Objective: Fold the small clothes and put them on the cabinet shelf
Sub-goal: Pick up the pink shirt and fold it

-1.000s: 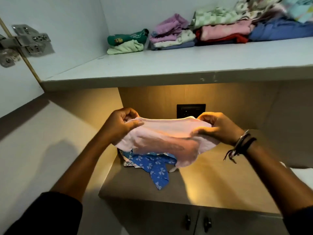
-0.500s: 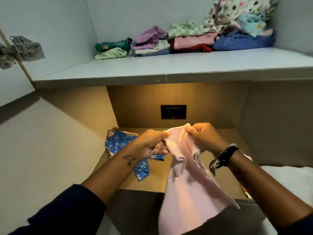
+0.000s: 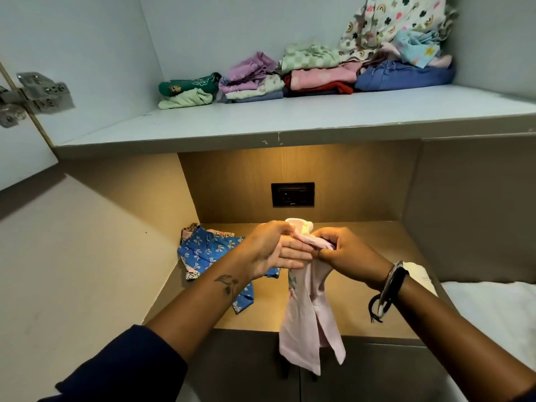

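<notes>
- Drawn together since half a second ago, left hand [image 3: 272, 250] and right hand [image 3: 345, 256] hold the pink garment [image 3: 307, 323] — now a narrower strip at lower centre.
- The left hand pinches its top, remaining fingers straight; the right hand curls round the bunched fabric.
- Above, the cabinet shelf [image 3: 290, 120] holds folded clothes [image 3: 319, 79].

A home: wardrobe shelf [image 3: 290, 123] stacked with folded clothes [image 3: 313, 79].
</notes>
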`<state>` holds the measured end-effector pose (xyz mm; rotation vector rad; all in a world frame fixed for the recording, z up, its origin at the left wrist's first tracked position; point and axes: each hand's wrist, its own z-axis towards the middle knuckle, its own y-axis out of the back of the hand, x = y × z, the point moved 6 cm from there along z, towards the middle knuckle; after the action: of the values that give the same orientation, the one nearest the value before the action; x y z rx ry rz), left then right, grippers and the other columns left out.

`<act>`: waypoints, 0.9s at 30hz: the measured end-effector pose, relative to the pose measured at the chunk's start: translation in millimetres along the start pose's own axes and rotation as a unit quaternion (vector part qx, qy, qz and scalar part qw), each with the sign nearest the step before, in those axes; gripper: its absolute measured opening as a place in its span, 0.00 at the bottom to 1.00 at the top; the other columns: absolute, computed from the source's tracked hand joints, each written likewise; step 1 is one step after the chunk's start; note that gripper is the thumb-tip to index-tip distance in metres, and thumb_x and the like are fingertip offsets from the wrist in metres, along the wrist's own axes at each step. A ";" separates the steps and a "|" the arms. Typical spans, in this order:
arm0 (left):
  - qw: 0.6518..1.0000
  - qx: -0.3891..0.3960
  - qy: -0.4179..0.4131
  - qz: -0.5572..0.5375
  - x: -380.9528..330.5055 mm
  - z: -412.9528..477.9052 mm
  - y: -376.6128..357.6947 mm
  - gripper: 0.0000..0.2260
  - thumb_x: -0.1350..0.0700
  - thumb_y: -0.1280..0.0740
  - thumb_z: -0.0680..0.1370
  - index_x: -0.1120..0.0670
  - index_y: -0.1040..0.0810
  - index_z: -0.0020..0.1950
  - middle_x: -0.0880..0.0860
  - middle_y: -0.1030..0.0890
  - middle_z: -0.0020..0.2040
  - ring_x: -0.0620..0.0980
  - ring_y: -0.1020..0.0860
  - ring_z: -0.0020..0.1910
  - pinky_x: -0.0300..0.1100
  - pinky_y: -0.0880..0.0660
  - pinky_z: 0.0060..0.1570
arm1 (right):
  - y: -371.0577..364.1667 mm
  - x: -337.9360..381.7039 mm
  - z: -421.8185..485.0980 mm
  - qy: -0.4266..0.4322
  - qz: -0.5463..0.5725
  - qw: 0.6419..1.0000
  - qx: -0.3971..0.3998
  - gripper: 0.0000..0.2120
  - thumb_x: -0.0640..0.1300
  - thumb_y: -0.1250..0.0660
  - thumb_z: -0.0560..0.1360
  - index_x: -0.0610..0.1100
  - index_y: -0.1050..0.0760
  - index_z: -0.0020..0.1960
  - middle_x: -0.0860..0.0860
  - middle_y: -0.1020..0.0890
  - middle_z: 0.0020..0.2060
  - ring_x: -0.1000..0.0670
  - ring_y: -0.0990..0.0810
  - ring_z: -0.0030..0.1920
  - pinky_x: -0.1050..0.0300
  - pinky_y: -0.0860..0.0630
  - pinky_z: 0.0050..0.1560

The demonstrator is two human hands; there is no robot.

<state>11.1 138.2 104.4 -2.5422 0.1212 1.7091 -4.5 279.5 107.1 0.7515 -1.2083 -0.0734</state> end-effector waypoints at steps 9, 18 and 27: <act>0.808 0.040 -0.239 0.538 -35.5 56.9 35.5 0.41 0.52 0.21 0.67 0.48 0.38 0.76 0.54 0.35 0.75 0.55 0.37 0.74 0.58 0.39 0.73 | 27.7 -4.9 50.6 0.019 0.033 0.994 0.101 0.07 0.39 0.32 0.75 0.38 0.17 0.50 0.43 0.15 0.45 0.51 0.19 0.44 0.56 0.22 0.46; 0.871 -0.021 -0.328 0.365 -101.1 122.5 42.1 0.10 0.53 0.30 0.70 0.52 0.30 0.34 0.48 0.29 0.32 0.47 0.33 0.32 0.44 0.36 0.33 | 105.8 -22.7 132.7 0.011 -0.103 0.985 -0.136 0.13 0.30 0.36 0.73 0.45 0.18 0.47 0.46 0.16 0.43 0.49 0.21 0.44 0.55 0.25 0.47; 0.795 -0.044 -0.399 0.454 -41.9 109.5 34.1 0.11 0.52 0.30 0.71 0.56 0.21 0.49 0.53 0.18 0.47 0.51 0.22 0.46 0.43 0.24 0.48 | 80.3 -46.4 86.2 0.020 -0.086 0.991 -0.096 0.17 0.29 0.36 0.73 0.51 0.19 0.44 0.51 0.16 0.43 0.53 0.18 0.46 0.60 0.23 0.50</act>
<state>-109.1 117.0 101.4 -1.5738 1.3791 2.9707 -123.2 318.9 126.8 0.6841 -1.0792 -0.3118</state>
